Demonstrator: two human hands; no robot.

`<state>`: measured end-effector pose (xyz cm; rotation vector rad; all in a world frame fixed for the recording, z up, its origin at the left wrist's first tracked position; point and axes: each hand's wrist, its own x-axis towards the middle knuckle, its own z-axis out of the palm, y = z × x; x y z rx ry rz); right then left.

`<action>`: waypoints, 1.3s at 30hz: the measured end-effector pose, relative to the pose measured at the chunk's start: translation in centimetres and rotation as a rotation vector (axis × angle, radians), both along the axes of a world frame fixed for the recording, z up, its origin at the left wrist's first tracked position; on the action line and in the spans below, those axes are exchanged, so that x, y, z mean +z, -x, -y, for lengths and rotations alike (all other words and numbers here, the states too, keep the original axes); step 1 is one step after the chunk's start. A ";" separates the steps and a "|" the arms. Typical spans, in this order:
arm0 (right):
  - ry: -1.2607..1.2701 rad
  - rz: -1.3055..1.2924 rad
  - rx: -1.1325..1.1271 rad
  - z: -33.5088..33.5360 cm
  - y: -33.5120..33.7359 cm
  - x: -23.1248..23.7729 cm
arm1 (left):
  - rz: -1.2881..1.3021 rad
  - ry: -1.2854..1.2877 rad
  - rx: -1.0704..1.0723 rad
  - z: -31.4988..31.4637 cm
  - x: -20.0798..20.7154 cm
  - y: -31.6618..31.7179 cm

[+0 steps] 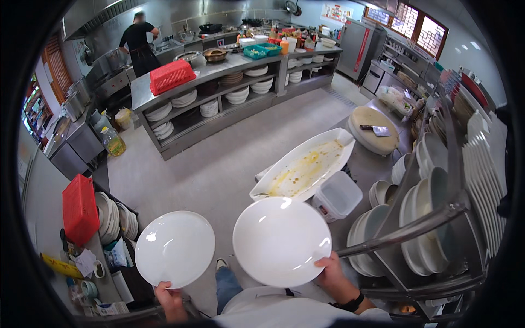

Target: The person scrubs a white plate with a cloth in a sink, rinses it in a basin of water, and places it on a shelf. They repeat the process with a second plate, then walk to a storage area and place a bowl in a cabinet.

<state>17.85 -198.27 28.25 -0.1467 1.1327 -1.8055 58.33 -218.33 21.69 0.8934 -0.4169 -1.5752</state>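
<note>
My left hand grips the lower rim of a round white plate, held out at the left. At the centre, a larger round white plate is pinched at its lower right edge by my right hand, which has a dark band on the wrist. Both plates look bare and shiny; the fingers beneath them are hidden. Just beyond the right plate lies a long white boat-shaped dish, smeared with yellow sauce and scraps. A clear plastic tub stands beside that dish, close to the right plate.
At right, a metal rack holds plates and bowls on edge. A cleaver lies on a round chopping board. Red baskets stand on the left shelf and the far counter. A person in black stands at the far stoves.
</note>
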 end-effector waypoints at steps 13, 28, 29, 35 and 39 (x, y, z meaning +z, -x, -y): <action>0.017 -0.108 -0.695 17.3 -2.7 4.2 | 0.069 -0.069 -0.169 27.2 0.9 -1.6; 0.087 -0.090 -1.068 30.5 7.0 3.2 | 0.135 -0.138 -0.266 51.4 1.1 12.1; 0.077 -0.108 -1.093 31.4 7.5 3.2 | 0.152 -0.130 -0.286 52.6 1.4 13.0; 0.068 -0.090 -1.248 36.8 8.7 3.3 | 0.253 -0.062 -0.394 61.6 1.9 20.2; -0.004 -0.063 -1.435 40.3 6.7 2.7 | 0.301 -0.085 -0.534 68.5 1.6 25.5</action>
